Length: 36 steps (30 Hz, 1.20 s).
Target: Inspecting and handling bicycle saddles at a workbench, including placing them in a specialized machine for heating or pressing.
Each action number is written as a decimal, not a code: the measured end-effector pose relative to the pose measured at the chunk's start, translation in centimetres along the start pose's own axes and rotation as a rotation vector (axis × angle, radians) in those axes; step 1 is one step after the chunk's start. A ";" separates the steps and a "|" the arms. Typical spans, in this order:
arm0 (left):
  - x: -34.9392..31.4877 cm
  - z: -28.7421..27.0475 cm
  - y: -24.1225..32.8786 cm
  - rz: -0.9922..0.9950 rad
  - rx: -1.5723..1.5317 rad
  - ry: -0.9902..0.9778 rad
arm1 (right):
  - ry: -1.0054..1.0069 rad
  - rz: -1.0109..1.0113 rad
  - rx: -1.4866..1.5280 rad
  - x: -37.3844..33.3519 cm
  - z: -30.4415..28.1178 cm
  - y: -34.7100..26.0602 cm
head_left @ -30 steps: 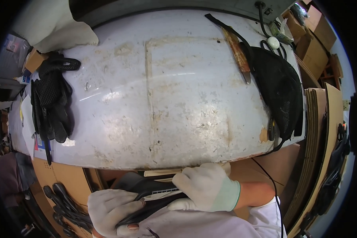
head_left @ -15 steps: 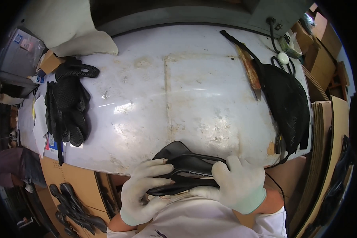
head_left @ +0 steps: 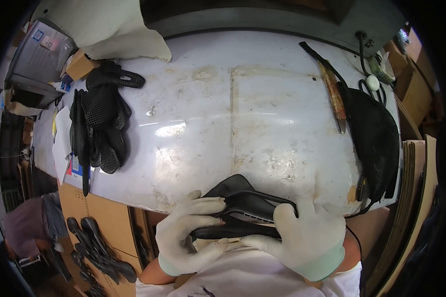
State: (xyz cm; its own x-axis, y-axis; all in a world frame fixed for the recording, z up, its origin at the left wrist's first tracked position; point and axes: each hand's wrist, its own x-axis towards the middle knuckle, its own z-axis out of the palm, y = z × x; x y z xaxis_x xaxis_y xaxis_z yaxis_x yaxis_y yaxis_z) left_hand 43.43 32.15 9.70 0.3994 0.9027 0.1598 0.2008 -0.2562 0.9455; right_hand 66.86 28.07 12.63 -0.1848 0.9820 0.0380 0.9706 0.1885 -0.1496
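A black bicycle saddle [head_left: 238, 190] is held at the near edge of the table, in front of my body. Its wide end points up and left, and a slot runs along its middle. In a white knit glove, my left hand [head_left: 191, 235] grips the saddle's left side, fingers over the top and thumb below. My right hand [head_left: 305, 235], gloved with a mint cuff, closes round its right end with the thumb along the near edge. The saddle's underside and right tip are hidden by the gloves.
Black mesh saddle pads [head_left: 101, 123] are piled on the left of the white table [head_left: 193, 133]. A rusty blade-like tool [head_left: 333, 94] and a black fabric bag [head_left: 374, 138] lie right. More black saddles [head_left: 99, 245] rest on cardboard at lower left. Another person [head_left: 29, 227] is at far left.
The view has shifted left, so the table and its things appear farther right. Both hands keep their hold on the saddle, with only slight finger movement. The person at far left shows more.
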 end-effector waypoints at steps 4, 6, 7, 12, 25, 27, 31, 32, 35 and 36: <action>0.1 0.3 0.0 -0.063 -0.031 0.030 | 0.000 0.005 0.005 0.2 -0.1 0.0; -0.2 0.5 0.0 -0.121 -0.060 0.054 | 0.001 0.004 -0.007 0.3 -0.2 -0.1; -0.3 0.6 -0.2 -0.130 -0.062 0.077 | -0.001 0.008 -0.008 0.4 -0.4 -0.2; -0.5 1.0 -0.5 -0.114 0.001 0.142 | 0.001 -0.023 -0.001 1.0 -0.3 0.2; 0.0 0.2 -1.9 -0.178 -0.174 0.044 | -0.037 0.004 0.038 1.8 -0.5 0.8; 0.5 0.2 -1.6 -0.144 -0.168 0.045 | -0.067 0.028 0.028 1.8 -0.8 0.5; 2.2 -0.2 -0.7 -0.066 -0.043 -0.082 | -0.059 -0.023 0.078 2.3 -0.4 1.5; 2.1 -0.2 -0.8 -0.086 -0.015 -0.069 | -0.069 -0.019 0.071 2.4 -0.5 1.2; 2.0 -0.4 -1.2 -0.078 0.032 -0.048 | -0.039 -0.030 0.047 2.1 -0.6 0.7; 1.9 -0.2 -1.3 -0.067 0.015 0.000 | 0.000 -0.045 0.035 2.0 -0.5 0.6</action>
State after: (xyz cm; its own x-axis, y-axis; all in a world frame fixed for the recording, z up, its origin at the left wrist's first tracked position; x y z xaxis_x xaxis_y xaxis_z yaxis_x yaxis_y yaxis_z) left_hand 43.75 34.30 8.79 0.3841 0.9183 0.0959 0.2407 -0.1999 0.9498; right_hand 67.11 30.10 13.10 -0.2279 0.9726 0.0458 0.9554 0.2325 -0.1821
